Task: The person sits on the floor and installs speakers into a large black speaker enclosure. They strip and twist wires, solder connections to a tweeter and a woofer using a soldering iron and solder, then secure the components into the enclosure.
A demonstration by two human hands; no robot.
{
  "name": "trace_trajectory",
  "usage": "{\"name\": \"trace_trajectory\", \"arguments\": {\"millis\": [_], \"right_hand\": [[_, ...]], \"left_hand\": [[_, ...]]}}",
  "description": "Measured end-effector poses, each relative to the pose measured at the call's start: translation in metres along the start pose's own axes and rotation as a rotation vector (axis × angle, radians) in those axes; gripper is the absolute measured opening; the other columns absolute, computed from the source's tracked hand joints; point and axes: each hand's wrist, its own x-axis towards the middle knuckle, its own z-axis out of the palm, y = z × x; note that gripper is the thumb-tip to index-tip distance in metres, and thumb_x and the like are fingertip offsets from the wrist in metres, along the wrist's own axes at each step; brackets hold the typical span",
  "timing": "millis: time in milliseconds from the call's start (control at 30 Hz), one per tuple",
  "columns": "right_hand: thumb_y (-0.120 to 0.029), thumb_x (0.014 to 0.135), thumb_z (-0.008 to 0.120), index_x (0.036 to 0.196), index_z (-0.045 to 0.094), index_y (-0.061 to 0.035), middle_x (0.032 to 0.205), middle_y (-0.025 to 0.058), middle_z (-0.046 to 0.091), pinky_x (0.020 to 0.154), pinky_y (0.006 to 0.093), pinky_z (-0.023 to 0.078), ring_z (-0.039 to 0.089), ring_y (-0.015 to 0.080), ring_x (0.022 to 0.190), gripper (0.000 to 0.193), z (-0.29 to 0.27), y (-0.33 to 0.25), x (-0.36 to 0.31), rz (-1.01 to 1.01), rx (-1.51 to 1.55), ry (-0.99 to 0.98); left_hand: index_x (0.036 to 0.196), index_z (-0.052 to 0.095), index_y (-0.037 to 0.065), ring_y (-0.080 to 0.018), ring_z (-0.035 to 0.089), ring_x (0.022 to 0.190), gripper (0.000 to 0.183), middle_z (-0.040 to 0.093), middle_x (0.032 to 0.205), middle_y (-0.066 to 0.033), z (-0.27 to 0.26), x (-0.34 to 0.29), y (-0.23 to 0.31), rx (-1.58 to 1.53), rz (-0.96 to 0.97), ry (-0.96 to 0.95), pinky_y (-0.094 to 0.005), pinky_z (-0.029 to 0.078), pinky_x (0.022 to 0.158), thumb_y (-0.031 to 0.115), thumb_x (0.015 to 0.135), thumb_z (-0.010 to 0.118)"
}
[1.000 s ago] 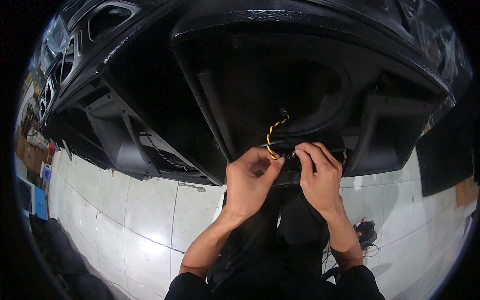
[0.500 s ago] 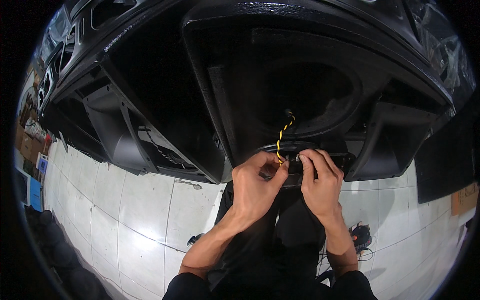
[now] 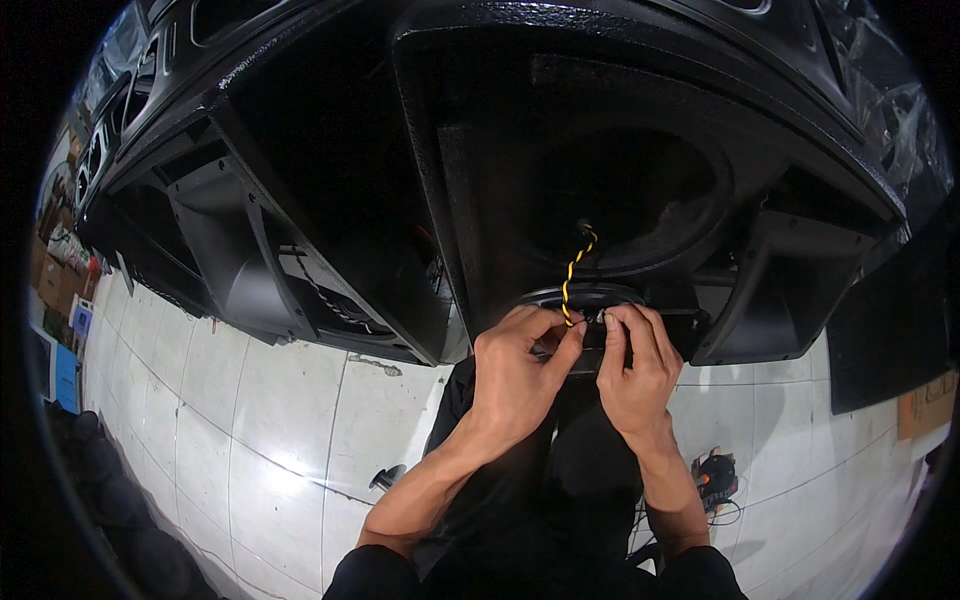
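Note:
A twisted yellow-and-black wire (image 3: 570,275) comes out of the round opening (image 3: 630,185) of a large black speaker cabinet (image 3: 480,45) and hangs down to my hands. My left hand (image 3: 510,375) pinches its lower end between thumb and fingertips. Close beside it, my right hand (image 3: 640,365) is closed, thumb against fingers, on a small metallic piece at the fingertips that is too small to name. Just behind my fingers shows the curved rim of a round black part, which looks like a speaker driver (image 3: 545,294), partly hidden by both hands.
Another black cabinet with a horn (image 3: 245,250) stands to the left, and a second horn (image 3: 780,285) is at the right. A dark flat panel (image 3: 880,310) leans at far right. An orange-and-black tool (image 3: 715,480) with a cord lies on the tiled floor (image 3: 280,430).
Both hands stay close together at the wire's end, with only slight finger shifts. The view has moved a little, so the cabinet and wire appear slightly farther right.

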Motion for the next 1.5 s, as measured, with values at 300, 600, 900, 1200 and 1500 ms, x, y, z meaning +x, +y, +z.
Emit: {"name": "trace_trajectory", "arguments": {"millis": [300, 600, 900, 1200, 1500], "right_hand": [[-0.001, 0.087, 0.067, 0.096, 0.066, 0.0025, 0.092, 0.0118, 0.067, 0.065, 0.0331, 0.052, 0.066, 0.0257, 0.075, 0.010, -0.015, 0.001, 0.009, -0.375, -0.382, -0.120], [-0.013, 0.078, 0.068, 0.092, 0.070, -0.0010, 0.086, 0.0068, 0.067, 0.065, 0.0244, 0.049, 0.061, 0.0161, 0.076, 0.018, -0.045, 0.007, 0.077, -1.259, -0.682, -0.463], [-0.013, 0.074, 0.070, 0.096, 0.066, -0.0002, 0.091, 0.0041, 0.059, 0.066, 0.0311, 0.053, 0.061, 0.0179, 0.085, 0.026, -0.044, -0.010, 0.103, -0.838, -0.473, -0.819], [-0.003, 0.082, 0.064, 0.078, 0.068, 0.0035, 0.069, 0.0155, 0.067, 0.061, 0.0381, 0.053, 0.068, 0.0253, 0.062, 0.009, -0.028, -0.027, 0.085, -0.117, -0.405, -0.713], [-0.011, 0.088, 0.062, 0.074, 0.066, 0.0051, 0.059, 0.0122, 0.063, 0.043, 0.0266, 0.047, 0.067, 0.0178, 0.053, 0.022, -0.039, -0.012, 0.086, 0.668, 0.245, -0.729]], "left_hand": [[0.093, 0.072, -0.004, -0.0197, 0.067, 0.071, 0.012, 0.069, 0.081, -0.0132, -0.002, -0.001, -0.004, 0.008, 0.074, -0.003, -0.0299, 0.051, 0.062, 0.002, 0.083, 0.074], [0.092, 0.071, -0.005, -0.0279, 0.065, 0.075, 0.014, 0.069, 0.083, -0.0150, 0.002, -0.002, -0.013, 0.016, 0.220, -0.001, -0.0357, 0.051, 0.063, 0.001, 0.080, 0.075], [0.093, 0.071, -0.005, -0.0319, 0.065, 0.079, 0.015, 0.069, 0.085, -0.0166, 0.004, -0.003, -0.018, -0.063, 0.221, 0.041, -0.0388, 0.052, 0.069, 0.002, 0.080, 0.075], [0.095, 0.071, -0.006, -0.0312, 0.065, 0.079, 0.016, 0.068, 0.087, -0.0178, 0.004, -0.004, -0.021, -0.075, 0.233, 0.028, -0.0383, 0.052, 0.067, 0.002, 0.082, 0.074], [0.093, 0.072, -0.005, -0.0295, 0.065, 0.078, 0.015, 0.069, 0.085, -0.0158, 0.008, -0.004, -0.021, -0.084, 0.216, 0.050, -0.0375, 0.052, 0.067, 0.001, 0.080, 0.075]]}}
